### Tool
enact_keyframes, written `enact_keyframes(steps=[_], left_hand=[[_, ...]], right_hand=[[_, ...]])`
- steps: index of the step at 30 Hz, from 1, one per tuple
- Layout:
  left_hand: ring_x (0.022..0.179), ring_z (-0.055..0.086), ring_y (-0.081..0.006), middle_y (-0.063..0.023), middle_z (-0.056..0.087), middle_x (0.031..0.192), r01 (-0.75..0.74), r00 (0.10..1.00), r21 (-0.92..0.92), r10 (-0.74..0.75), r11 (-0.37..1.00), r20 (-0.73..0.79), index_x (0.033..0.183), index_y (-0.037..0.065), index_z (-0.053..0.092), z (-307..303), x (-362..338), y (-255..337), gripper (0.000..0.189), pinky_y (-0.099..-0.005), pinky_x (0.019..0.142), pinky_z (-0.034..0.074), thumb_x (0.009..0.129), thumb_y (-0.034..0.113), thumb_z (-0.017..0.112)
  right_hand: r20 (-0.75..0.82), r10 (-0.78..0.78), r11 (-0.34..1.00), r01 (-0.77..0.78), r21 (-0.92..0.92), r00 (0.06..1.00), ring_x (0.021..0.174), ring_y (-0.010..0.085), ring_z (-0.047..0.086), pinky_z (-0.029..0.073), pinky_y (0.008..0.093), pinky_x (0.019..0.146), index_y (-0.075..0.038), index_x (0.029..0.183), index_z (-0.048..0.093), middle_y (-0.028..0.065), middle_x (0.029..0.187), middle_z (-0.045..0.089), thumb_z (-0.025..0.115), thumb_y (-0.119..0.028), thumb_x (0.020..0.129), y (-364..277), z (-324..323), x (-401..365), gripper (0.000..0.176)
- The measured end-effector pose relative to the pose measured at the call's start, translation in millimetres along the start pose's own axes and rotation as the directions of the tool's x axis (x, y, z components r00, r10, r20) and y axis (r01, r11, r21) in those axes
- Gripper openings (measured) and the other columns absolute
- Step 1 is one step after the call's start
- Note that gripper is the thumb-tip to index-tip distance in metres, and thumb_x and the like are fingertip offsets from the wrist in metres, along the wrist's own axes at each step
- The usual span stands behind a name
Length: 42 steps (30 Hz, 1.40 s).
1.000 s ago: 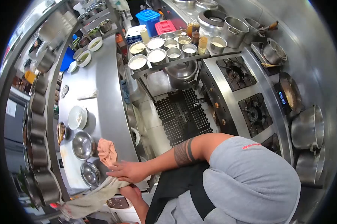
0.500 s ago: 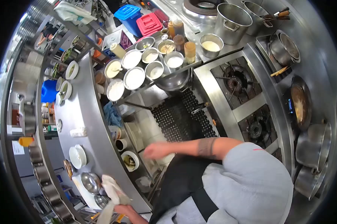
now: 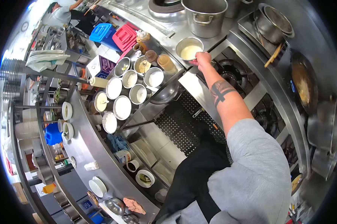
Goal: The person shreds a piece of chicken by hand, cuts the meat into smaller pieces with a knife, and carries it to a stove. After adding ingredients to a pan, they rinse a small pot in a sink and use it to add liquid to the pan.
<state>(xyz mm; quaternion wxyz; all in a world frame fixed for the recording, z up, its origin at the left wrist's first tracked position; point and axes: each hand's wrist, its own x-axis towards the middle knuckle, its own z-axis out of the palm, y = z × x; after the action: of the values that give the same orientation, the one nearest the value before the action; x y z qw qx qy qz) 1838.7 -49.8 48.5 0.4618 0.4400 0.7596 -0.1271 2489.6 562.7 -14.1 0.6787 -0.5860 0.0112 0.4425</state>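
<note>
Steel-fitted kitchen, viewed from above: your long desk (image 3: pixel 88 147) curves down the left half of the frame, and the gas stove (image 3: pixel 250 98) lies right of centre. Your right hand (image 3: pixel 203 60) is stretched towards the top of the frame, its fingers (image 3: pixel 195 62) closed on the lower-right edge of a small steel pot (image 3: pixel 184 42) containing pale yellow liquid. Pot position: top, just right of centre, touching your fingers, near the stove's upper-left corner and just below a large pot (image 3: pixel 206 24). Base lifted or resting: cannot tell. Your left hand is outside the frame; state of its fingers cannot be told.

Writing: purple-sided box (image 3: pixel 107 67), upper left of centre, bears pale lettering, too small to read. Blue sign (image 3: pixel 87 204), lower left, has white marks, likewise unreadable.

Near your reach, left of the pot: squeeze bottles (image 3: pixel 166 64), then steel containers (image 3: pixel 122 107) of white contents. Salmon-coloured cloth (image 3: pixel 134 205) lies on the desk, bottom of frame, beside steel bowls (image 3: pixel 114 206).
</note>
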Motion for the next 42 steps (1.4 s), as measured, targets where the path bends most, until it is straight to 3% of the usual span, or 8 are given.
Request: enact_keyframes(steps=[8, 13, 15, 21, 28, 30, 38, 42], left_hand=[[0.072, 0.062, -0.0123, -0.0062, 0.069, 0.080, -0.400, 0.911, -0.369, 0.408, 0.839, -0.060, 0.108, -0.005, 0.071, -83.8, 113.6, 143.4, 0.032, -0.0298, 0.068, 0.050, 0.107, 0.025, 0.059], [0.087, 0.073, -0.0266, -0.0135, 0.078, 0.097, -0.588, 0.794, 0.304, 0.463, 0.750, 0.394, 0.116, -0.001, 0.072, -64.3, 247.6, 108.3, 0.038, -0.0396, 0.080, 0.055, 0.104, 0.031, 0.059], [0.109, 0.072, -0.0313, -0.0139, 0.078, 0.112, -0.763, 0.605, 0.643, 0.280, -0.061, 0.745, 0.118, 0.009, 0.074, -58.1, 251.3, 128.4, 0.031, -0.0445, 0.100, 0.054, 0.101, 0.030, 0.059], [0.092, 0.071, -0.0372, -0.0152, 0.072, 0.092, -0.667, -0.124, -0.011, 0.096, -0.745, 0.988, 0.087, 0.009, 0.069, 68.9, 249.2, 202.4, 0.017, -0.0518, 0.076, 0.056, 0.090, 0.024, 0.062], [0.087, 0.074, -0.0258, -0.0141, 0.076, 0.095, -0.859, 0.132, 0.078, -0.072, -0.506, 0.989, 0.104, 0.005, 0.076, 285.1, -4.6, 297.6, 0.025, -0.0409, 0.074, 0.056, 0.099, 0.025, 0.062], [0.092, 0.074, -0.0194, -0.0100, 0.079, 0.103, -0.838, 0.526, 0.482, -0.142, -0.258, 0.839, 0.113, 0.001, 0.076, 364.2, -117.0, 286.9, 0.030, -0.0353, 0.079, 0.056, 0.104, 0.027, 0.061], [0.107, 0.070, -0.0345, -0.0213, 0.073, 0.110, -0.910, -0.295, 0.066, -0.750, 0.410, 0.592, 0.111, -0.009, 0.071, 668.7, -508.4, 181.7, 0.050, -0.0465, 0.099, 0.054, 0.102, 0.040, 0.065], [0.106, 0.071, -0.0248, -0.0132, 0.073, 0.110, -0.928, -0.242, -0.024, -0.554, 0.371, 0.796, 0.120, -0.001, 0.068, 788.3, -617.5, 126.3, 0.039, -0.0423, 0.095, 0.055, 0.101, 0.033, 0.068]], right_hand=[[0.120, -0.106, 0.983, 0.122, -0.135, 0.987, 0.060, 0.0228, 0.063, 0.065, 0.0478, 0.055, 0.003, 0.094, 0.058, 0.0128, 0.082, 0.061, 0.062, 0.003, 0.080, -12.2, -196.8, -210.3, 0.014], [-0.063, -0.181, 0.954, 0.159, -0.253, 0.982, 0.066, 0.0203, 0.065, 0.060, 0.0404, 0.054, 0.000, 0.090, 0.059, 0.0081, 0.080, 0.061, 0.066, 0.001, 0.079, 23.0, -380.4, -422.8, 0.013], [-0.200, -0.155, 0.970, 0.111, -0.215, 0.967, 0.068, 0.0199, 0.066, 0.055, 0.0378, 0.052, 0.000, 0.090, 0.060, 0.0078, 0.079, 0.061, 0.067, 0.000, 0.079, 53.8, -456.7, -508.0, 0.013], [-0.616, -0.039, 0.989, 0.117, 0.087, 0.786, 0.066, 0.0239, 0.068, 0.059, 0.0395, 0.055, 0.003, 0.095, 0.064, 0.0114, 0.084, 0.066, 0.065, 0.003, 0.077, 163.5, -640.6, -780.1, 0.018], [-0.920, 0.190, 0.811, 0.473, 0.343, 0.343, 0.051, 0.0245, 0.064, 0.064, 0.0461, 0.049, 0.000, 0.085, 0.056, 0.0104, 0.068, 0.058, 0.060, 0.005, 0.077, 306.7, -779.9, -990.1, 0.011], [-0.934, 0.318, 0.756, 0.550, 0.353, 0.162, 0.046, 0.0233, 0.061, 0.064, 0.0462, 0.047, -0.004, 0.081, 0.048, 0.0103, 0.065, 0.056, 0.060, 0.006, 0.077, 346.8, -825.4, -1036.5, 0.016], [-0.854, 0.485, 0.691, 0.680, 0.243, -0.188, 0.048, 0.0225, 0.060, 0.063, 0.0447, 0.046, -0.004, 0.083, 0.046, 0.0102, 0.072, 0.056, 0.060, 0.005, 0.076, 392.8, -973.1, -1226.0, 0.018], [-0.788, 0.534, 0.678, 0.712, 0.183, -0.306, 0.050, 0.0203, 0.058, 0.063, 0.0427, 0.048, -0.006, 0.082, 0.048, 0.0082, 0.072, 0.053, 0.058, 0.003, 0.077, 401.6, -1051.1, -1282.9, 0.015]])
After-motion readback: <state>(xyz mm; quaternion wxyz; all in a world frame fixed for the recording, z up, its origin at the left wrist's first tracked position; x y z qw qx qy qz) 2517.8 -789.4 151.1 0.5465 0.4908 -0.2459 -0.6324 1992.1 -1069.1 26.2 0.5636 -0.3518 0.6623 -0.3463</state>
